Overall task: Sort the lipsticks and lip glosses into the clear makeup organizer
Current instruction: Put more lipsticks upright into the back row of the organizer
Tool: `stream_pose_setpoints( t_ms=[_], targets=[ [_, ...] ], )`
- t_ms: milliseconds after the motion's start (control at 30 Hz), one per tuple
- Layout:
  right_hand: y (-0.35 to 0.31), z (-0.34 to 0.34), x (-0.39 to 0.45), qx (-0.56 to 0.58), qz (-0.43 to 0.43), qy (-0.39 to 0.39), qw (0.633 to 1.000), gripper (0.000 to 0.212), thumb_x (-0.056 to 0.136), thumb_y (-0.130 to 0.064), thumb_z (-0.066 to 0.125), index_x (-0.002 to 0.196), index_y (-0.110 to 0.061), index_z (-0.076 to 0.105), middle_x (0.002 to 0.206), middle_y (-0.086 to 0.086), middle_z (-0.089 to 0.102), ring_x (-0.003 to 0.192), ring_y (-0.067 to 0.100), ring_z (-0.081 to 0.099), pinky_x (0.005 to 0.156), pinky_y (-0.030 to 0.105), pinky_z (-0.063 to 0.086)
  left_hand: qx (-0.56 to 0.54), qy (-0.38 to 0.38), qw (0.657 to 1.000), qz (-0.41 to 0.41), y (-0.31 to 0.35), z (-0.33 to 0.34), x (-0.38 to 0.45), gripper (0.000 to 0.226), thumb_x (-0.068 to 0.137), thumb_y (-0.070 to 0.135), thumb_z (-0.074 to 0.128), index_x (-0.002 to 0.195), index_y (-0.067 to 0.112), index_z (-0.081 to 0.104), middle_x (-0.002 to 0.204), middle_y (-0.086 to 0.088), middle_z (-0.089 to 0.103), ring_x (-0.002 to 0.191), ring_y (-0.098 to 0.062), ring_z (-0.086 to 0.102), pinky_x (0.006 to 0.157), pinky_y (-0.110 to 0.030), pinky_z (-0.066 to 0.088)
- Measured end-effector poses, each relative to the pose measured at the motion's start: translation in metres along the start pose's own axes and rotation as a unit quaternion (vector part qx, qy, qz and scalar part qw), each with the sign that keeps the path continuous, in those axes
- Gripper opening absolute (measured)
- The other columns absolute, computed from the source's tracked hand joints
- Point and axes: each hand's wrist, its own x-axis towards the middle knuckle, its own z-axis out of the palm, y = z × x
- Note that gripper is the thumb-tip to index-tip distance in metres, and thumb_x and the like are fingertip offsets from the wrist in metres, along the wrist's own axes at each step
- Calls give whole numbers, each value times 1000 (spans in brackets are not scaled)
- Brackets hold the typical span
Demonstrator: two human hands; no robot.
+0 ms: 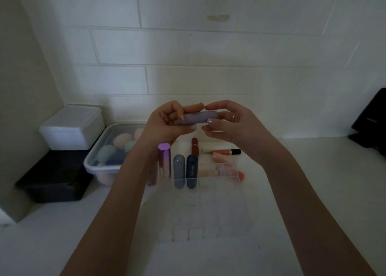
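Observation:
A lavender capsule-shaped lipstick [197, 117] lies level in the air between both hands. My left hand [167, 123] grips its left end, and my right hand [231, 123] pinches its right end with thumb and forefinger. Below stands the clear makeup organizer [208, 217], holding a purple metallic tube [164, 161], a grey capsule lipstick [179, 171] and a navy capsule lipstick [192, 171] upright in its back slots. Behind it on the counter lie a dark red lipstick [194, 146], a white tube [217, 149], an orange gloss with a black cap [226, 151] and several peach and coral ones [221, 161].
A clear lidded box of makeup sponges [112, 148] sits to the left, beside a white box [72, 127] on a black box [54, 179]. A black object [371, 123] leans at the far right. White brick wall runs behind the counter.

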Motion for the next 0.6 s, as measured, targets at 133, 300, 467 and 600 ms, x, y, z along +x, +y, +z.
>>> stream_pose_setpoints(
  t_ms=[133, 300, 467, 600],
  targets=[
    [2, 0, 2, 12, -33, 21, 999, 25, 84, 2, 64, 108, -5, 62, 105, 16, 64, 92, 20, 67, 81, 27, 58, -31, -6, 999, -20, -2, 1, -3, 46, 66, -24, 59, 75, 20, 66, 103, 4, 73, 105, -13, 66, 82, -23, 55],
    [3, 1, 2, 11, -52, 43, 998, 25, 84, 3, 63, 107, -7, 63, 107, 15, 64, 98, 22, 68, 87, 33, 57, -28, 11, 997, -68, 1, 3, -6, 45, 76, -13, 59, 109, 18, 62, 102, 1, 74, 102, -15, 67, 89, -25, 54],
    [1, 1, 1, 27, -48, 55, 997, 29, 84, -1, 65, 112, -8, 60, 107, 15, 67, 98, 22, 69, 86, 34, 57, -23, 11, 996, -81, 4, 8, -9, 45, 74, -7, 62, 111, 19, 61, 102, 1, 74, 103, -16, 67, 90, -27, 53],
    [-13, -10, -4, 14, -66, 55, 996, 29, 81, 2, 66, 109, -4, 64, 95, 11, 73, 90, 19, 71, 80, 28, 58, -63, -7, 994, -92, 8, 9, -10, 42, 70, 2, 61, 109, 19, 61, 100, 1, 74, 100, -16, 68, 82, -25, 56]
  ],
)
